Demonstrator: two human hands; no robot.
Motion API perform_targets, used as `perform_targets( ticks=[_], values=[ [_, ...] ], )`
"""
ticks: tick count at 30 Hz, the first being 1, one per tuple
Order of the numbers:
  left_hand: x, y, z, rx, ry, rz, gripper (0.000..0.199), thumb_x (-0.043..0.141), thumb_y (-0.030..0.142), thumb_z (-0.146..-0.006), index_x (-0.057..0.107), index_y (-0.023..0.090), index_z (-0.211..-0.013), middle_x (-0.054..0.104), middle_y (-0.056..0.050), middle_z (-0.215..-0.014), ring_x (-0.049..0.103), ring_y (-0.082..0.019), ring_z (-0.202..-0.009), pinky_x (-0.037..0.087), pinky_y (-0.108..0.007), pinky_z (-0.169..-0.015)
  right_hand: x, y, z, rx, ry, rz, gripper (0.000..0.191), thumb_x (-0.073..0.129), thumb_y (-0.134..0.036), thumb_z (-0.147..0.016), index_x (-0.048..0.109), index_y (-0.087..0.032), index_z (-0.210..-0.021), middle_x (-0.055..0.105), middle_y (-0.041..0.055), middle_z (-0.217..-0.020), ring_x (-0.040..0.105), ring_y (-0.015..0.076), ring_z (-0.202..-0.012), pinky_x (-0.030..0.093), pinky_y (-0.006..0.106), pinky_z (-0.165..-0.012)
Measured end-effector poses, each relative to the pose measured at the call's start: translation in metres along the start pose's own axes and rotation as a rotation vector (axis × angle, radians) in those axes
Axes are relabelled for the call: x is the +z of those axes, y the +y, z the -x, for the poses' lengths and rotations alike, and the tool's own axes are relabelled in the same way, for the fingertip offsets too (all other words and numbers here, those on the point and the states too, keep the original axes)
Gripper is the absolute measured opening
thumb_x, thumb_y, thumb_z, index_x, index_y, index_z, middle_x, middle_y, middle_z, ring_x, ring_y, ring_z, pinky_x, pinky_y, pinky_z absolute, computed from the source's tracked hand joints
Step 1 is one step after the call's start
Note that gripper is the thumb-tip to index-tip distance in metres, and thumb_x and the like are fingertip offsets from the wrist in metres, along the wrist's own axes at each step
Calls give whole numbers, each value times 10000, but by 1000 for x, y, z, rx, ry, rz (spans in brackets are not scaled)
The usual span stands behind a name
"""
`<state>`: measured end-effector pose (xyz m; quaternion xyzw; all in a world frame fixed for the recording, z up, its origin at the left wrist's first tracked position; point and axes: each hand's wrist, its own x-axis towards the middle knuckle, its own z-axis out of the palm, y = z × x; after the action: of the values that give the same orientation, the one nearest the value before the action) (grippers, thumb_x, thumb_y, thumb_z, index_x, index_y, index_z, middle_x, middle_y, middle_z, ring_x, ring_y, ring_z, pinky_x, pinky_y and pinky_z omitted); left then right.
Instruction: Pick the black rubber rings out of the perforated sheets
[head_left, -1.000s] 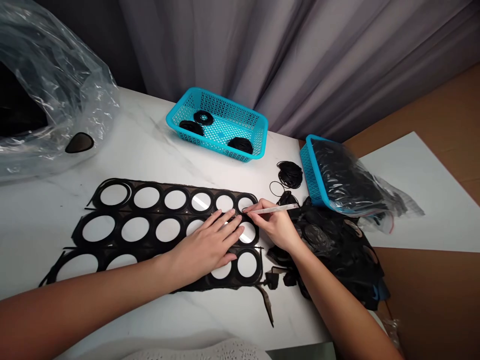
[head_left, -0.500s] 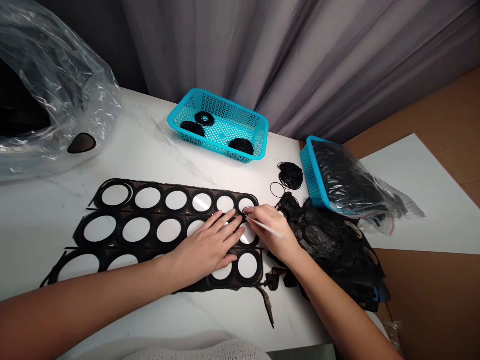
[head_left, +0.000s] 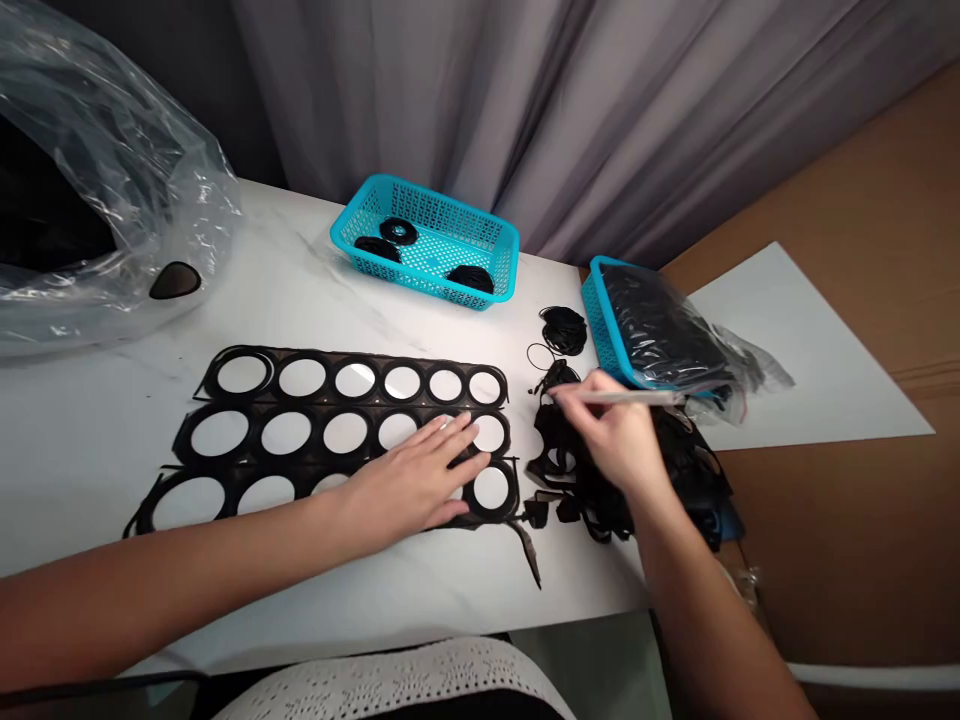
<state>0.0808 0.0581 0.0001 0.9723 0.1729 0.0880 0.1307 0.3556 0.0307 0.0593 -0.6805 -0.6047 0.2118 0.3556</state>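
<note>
Three rows of black sheet with round cut-outs (head_left: 345, 405) lie on the white table, the table showing through the circles. My left hand (head_left: 412, 475) rests flat on their right part, fingers spread. Over the pile of black scraps (head_left: 675, 500) to the right, my right hand (head_left: 611, 430) pinches a thin pale pen-like tool (head_left: 626, 397), its tip pointing left. Just beyond that hand sits a bundle of thin black rings (head_left: 564, 331), with a single loose ring (head_left: 540, 356) beside it.
A blue basket (head_left: 427, 290) at the back holds several black ring bundles. Another blue basket (head_left: 604, 320) at the right carries a clear bag of black pieces (head_left: 667, 335). A large clear plastic bag (head_left: 180, 190) lies at the left, and a white board (head_left: 817, 360) at the far right.
My right hand has moved right with the tool, from the sheet's right end to the black scrap pile. My left hand stays flat on the sheets. The camera view has shifted a little.
</note>
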Motion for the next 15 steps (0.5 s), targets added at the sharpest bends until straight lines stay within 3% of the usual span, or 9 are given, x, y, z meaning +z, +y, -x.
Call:
perform_targets(
  ticks=[2,5,9,15],
  values=[
    [2,11,13,65,-23,43,524,605,432,-967,487,209,-1426,424,-159,-1551,336,-305,-1476,235,-431,-1214,16,-9,37,67,-189,-108,214,590,-287,-927,540,-228,-728,743,35,-894,684,214,-873,484,319,-789],
    [9,24,29,84,-29,43,564,639,461,-940,484,235,-1432,356,-164,-1591,316,-317,-1484,213,-454,-1221,40,-13,80,125,-306,-160,156,580,-280,-939,611,-226,-796,735,29,-915,668,203,-873,480,311,-783],
    [16,29,35,60,14,35,579,628,432,-953,436,271,-1475,297,-117,-1627,248,-296,-1512,178,-452,-1236,53,-10,105,175,-279,-218,144,589,-315,-943,671,-225,-867,699,31,-851,647,202,-821,484,312,-740],
    [17,26,34,71,3,32,599,648,440,-938,440,280,-1477,296,-130,-1625,244,-313,-1511,196,-463,-1232,55,-7,107,126,-250,-245,135,603,-319,-936,689,-225,-890,687,38,-842,634,207,-811,484,331,-746]
  ],
)
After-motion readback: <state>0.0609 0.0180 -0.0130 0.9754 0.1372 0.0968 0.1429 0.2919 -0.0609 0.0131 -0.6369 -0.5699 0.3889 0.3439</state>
